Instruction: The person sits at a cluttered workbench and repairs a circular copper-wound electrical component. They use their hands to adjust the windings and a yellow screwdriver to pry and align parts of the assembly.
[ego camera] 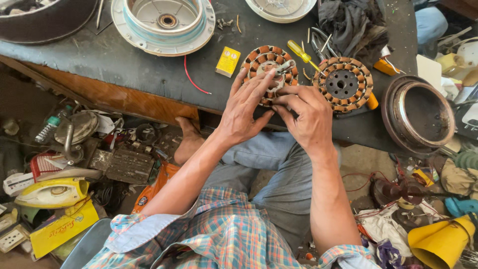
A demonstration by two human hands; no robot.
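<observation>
Two hands meet over one copper-wound stator (269, 69), which lies flat near the front edge of the dark workbench (149, 69), close enough to the body that both arms reach it with bent elbows. The left hand (244, 112) spreads across the near left part of the ring, fingers long and pressed down on the coils, seemingly to pin the part so it cannot turn or slide. The right hand (306, 117) comes in from the other side with thumb and forefinger pinched at the hub, apparently on a small metal piece there; what exactly it pinches is too small to tell. A second stator (342, 83) sits just beside the first on the right, flat as well, and a yellow-handled screwdriver (304, 54) lies between and behind them, within easy reach of the right hand. A small yellow box (228, 61) rests left of the held stator, near a loose red wire (191, 77). Farther back stands a white motor housing (164, 22), open side up, and a dark round shell (418, 117) sits at the bench's right end, both out of the hands' way.
</observation>
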